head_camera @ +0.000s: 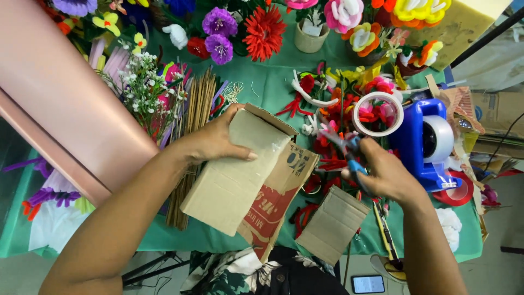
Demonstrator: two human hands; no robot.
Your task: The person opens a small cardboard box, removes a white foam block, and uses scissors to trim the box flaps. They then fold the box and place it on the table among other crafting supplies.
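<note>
A: We have our left hand (215, 139) spread flat over the cardboard box (237, 169), thumb along one face and fingers wrapped over the far edge, so that grip is closed on it. The box lies tilted, half over the edge of the green table (273, 82), its printed flap hanging toward our lap.

B: And our right hand (385, 175) is closed round the blue-handled scissors (349, 153), blades pointing toward the pile of pipe cleaners (327, 117). We cannot tell how far apart the blades stand; they blur into the red stems.

A: That is our first worry. The scissor tips sit just beside the clear tape roll (377, 113) and the loose stems, so a careless swing could snag them.

B: The box worries us more. Only one hand pins it, and much of it overhangs the table, so it could slide off if the palm lifts.

A: The loose cardboard piece (333, 224) also lies at the table's edge, near our right wrist. A nudge from the forearm could push it over.

B: The blue tape dispenser (428, 142) stands close behind our right hand too; drawing back quickly could knock it.

A: And the bundle of wooden sticks (191, 125) lies partly under the box, so shifting it could scatter them.
</note>
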